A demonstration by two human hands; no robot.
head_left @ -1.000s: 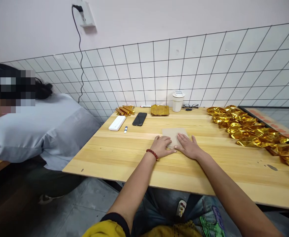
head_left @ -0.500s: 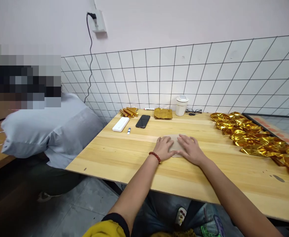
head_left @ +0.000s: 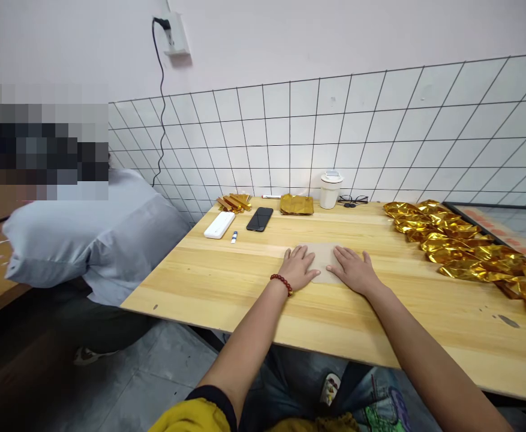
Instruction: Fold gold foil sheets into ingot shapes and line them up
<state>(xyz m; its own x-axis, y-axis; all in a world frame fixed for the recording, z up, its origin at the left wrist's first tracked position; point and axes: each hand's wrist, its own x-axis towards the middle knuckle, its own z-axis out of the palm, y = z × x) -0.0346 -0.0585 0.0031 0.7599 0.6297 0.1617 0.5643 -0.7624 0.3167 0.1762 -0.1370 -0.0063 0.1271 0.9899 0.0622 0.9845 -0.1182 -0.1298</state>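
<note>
A tan sheet of paper (head_left: 324, 259) lies flat on the wooden table (head_left: 227, 282). My left hand (head_left: 299, 267), with a red bead bracelet on its wrist, rests flat on the sheet's left side, fingers spread. My right hand (head_left: 354, 269) lies flat on the sheet's right side, fingers stretched out. Neither hand holds anything.
A row of crumpled gold foil pieces (head_left: 460, 246) runs along the table's right. At the back stand a white cup (head_left: 330, 189), glasses (head_left: 353, 199), a gold foil stack (head_left: 296, 204), a phone (head_left: 260, 219), a white power bank (head_left: 219, 225) and folded gold pieces (head_left: 233, 203). Another person in a grey shirt (head_left: 96, 234) bends at the left.
My hands have slid apart sideways across the paper, so more of it shows between them. The camera view has shifted slightly.
</note>
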